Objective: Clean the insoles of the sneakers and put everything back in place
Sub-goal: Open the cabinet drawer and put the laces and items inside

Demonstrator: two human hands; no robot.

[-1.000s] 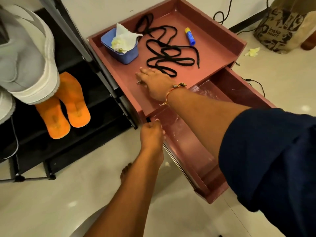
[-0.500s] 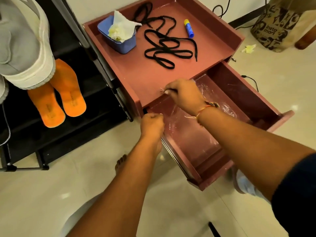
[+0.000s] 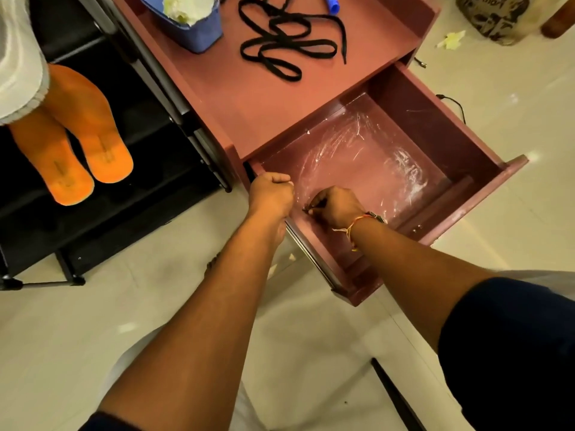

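Orange insoles part-hidden under sneaker; right hand pinches indistinct tiny item.

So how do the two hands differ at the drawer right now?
The left hand grips the top of the side wall of the drawer; the right hand is down inside the drawer, pinching a small thin object I can't identify. The right wrist wears a thread bracelet; the left wrist is bare. Both have curled fingers.
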